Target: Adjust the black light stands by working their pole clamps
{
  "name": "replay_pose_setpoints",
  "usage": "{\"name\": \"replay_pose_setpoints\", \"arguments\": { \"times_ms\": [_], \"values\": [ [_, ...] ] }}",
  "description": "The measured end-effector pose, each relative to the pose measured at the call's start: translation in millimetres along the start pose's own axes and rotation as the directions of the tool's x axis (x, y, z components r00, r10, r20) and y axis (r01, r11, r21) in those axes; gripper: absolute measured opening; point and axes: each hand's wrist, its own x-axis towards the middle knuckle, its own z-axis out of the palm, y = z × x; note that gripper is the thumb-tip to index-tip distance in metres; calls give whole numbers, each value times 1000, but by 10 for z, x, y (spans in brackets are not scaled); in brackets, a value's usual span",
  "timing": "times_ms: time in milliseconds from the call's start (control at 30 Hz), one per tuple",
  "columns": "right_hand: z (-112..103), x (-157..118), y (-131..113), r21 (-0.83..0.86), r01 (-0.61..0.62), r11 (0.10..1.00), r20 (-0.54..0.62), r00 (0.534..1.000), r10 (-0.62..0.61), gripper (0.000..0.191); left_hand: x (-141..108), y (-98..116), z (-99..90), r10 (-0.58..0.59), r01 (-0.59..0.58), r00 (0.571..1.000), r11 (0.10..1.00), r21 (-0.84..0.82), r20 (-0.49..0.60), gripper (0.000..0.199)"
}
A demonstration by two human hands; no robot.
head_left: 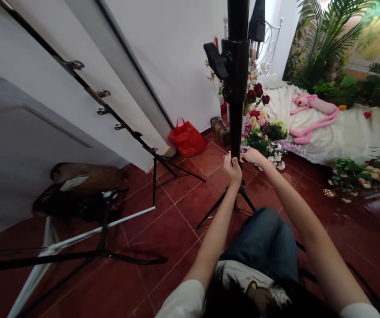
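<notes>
A black upright stand point(236, 119) rises in front of me, with a black clamp knob point(216, 61) high on its pole and splayed legs on the floor. My left hand point(232, 169) is wrapped round the pole low down. Beside it, on the pole's right, my right hand point(251, 155) has its fingers closed at the pole; what they grip there is too small and partly hidden to make out. A black plug point(257, 22) with two pins hangs just right of the upper pole.
Another black stand point(155, 157) and a red bag point(188, 139) are to the left. Low left are a white pole point(123, 219) and black tripod legs point(100, 253). Flowers point(259, 123) and a pink plush toy point(322, 106) on white cloth point(351, 132) lie right.
</notes>
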Motion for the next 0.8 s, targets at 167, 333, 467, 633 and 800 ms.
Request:
{"name": "replay_pose_setpoints", "arguments": {
  "times_ms": [167,333,467,633,800],
  "values": [
    [142,-58,-18,361,-95,928,-184,968,171,54,21,-12,-17,9,-9,1000,1000,18,15,66],
    [357,-84,-67,579,-65,813,-367,869,332,64,43,20,-25,-7,7,999,1000,9,43,70],
    [477,-99,-107,527,-55,848,-493,793,358,59,45,33,-23,-5,5,999,1000,9,41,69],
    [297,-192,-38,412,-86,907,-419,866,273,53,43,36,-16,13,-12,999,1000,-12,32,68],
    [-93,-230,55,472,-310,825,51,944,325,65,41,7,-7,8,-8,1000,1000,-3,22,68]
  ]
}}
